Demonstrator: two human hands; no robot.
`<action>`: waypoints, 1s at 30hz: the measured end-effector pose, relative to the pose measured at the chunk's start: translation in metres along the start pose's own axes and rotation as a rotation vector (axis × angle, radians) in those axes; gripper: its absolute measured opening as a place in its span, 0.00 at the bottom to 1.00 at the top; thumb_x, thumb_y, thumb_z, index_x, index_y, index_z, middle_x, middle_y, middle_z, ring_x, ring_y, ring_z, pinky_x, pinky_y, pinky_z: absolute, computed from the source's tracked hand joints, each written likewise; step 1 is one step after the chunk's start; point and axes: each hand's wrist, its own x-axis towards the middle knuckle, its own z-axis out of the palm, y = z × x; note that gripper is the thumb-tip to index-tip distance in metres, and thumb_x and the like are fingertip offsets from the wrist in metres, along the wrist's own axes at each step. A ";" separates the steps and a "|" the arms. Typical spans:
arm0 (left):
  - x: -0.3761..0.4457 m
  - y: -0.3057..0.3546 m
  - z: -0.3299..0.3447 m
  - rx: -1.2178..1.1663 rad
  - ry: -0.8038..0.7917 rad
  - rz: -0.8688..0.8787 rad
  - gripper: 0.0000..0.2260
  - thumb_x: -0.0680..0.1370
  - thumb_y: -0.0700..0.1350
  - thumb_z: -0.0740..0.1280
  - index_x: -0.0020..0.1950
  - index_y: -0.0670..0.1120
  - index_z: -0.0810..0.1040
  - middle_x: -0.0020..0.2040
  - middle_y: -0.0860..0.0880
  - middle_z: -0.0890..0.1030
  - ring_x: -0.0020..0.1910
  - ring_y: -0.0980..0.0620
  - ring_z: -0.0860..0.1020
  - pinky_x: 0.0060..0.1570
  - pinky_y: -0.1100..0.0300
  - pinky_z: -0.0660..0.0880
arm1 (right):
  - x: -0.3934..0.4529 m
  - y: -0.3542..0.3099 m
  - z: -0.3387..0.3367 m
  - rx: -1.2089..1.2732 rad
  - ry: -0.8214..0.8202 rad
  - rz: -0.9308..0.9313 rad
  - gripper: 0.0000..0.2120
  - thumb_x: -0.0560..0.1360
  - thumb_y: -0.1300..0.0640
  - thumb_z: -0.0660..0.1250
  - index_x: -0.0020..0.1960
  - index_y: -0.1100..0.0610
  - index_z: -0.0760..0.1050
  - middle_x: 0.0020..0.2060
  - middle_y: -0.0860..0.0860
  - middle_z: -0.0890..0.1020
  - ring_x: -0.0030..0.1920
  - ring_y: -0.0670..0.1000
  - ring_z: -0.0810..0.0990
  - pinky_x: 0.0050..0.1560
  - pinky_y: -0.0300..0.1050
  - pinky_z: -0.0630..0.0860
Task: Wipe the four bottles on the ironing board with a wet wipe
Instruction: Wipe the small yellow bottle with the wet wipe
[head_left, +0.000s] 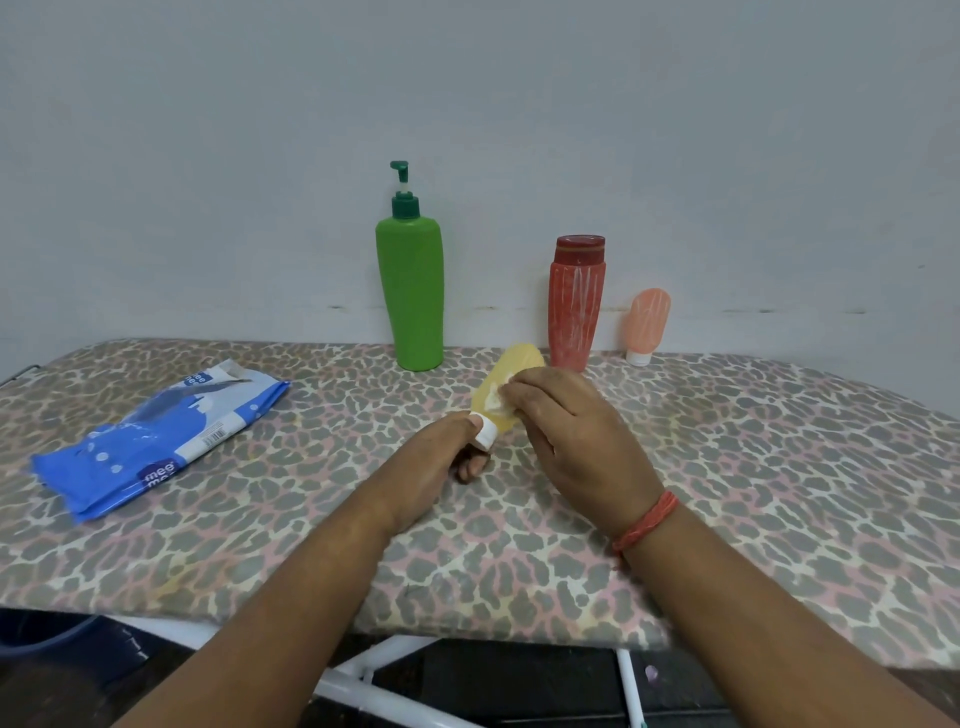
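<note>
The small pale-yellow plastic bottle with a white cap (511, 382) is held tilted above the leopard-print padded ironing board (727, 467), cap end low and toward the person, base end raised toward the wall. The white cap (485, 433) is pinched in the grip of the left hand (441, 467), thumb on top and curled fingers beneath. Held by its end in this way, the bottle is presumably steadied while its whole body is left free for wiping.

A crumpled white wet wipe (497, 397) is pressed against the yellow body by the fingertips of the right hand (571, 436), whose grip is closed around the wipe. A red thread band (647, 522) is worn at that wrist.

The three other bottles are stood upright in a row at the far edge, close to the wall, probably so that they are kept out of the working area. They are the tall green plastic pump bottle (413, 291), the red ribbed bottle with a dark red cap (575, 306), and the small peach tube standing on its white cap (645, 325). White streaks can be seen on the red and peach ones, so wiping is judged to be still needed there.

The blue and white flat pack of wet wipes (156, 441) is laid well to the left, within reach but clear of the hands.
</note>
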 end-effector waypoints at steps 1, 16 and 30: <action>0.000 0.000 0.000 0.032 -0.004 0.006 0.17 0.85 0.48 0.53 0.50 0.39 0.75 0.30 0.56 0.73 0.32 0.57 0.69 0.36 0.71 0.68 | 0.001 0.001 -0.001 -0.027 0.021 0.001 0.11 0.74 0.70 0.69 0.57 0.64 0.80 0.53 0.57 0.82 0.53 0.58 0.79 0.54 0.51 0.77; 0.000 -0.001 0.001 0.309 -0.049 0.055 0.15 0.85 0.50 0.54 0.44 0.44 0.72 0.35 0.54 0.72 0.30 0.58 0.67 0.37 0.59 0.65 | 0.003 0.012 -0.004 0.025 0.087 0.149 0.09 0.76 0.67 0.68 0.56 0.63 0.81 0.51 0.56 0.82 0.51 0.54 0.78 0.52 0.49 0.77; -0.001 -0.001 -0.001 0.234 -0.045 0.044 0.14 0.85 0.50 0.53 0.44 0.48 0.72 0.35 0.55 0.72 0.36 0.54 0.68 0.42 0.56 0.66 | -0.003 0.002 -0.008 0.105 -0.052 -0.022 0.05 0.77 0.63 0.67 0.50 0.63 0.81 0.47 0.54 0.81 0.46 0.53 0.79 0.47 0.48 0.78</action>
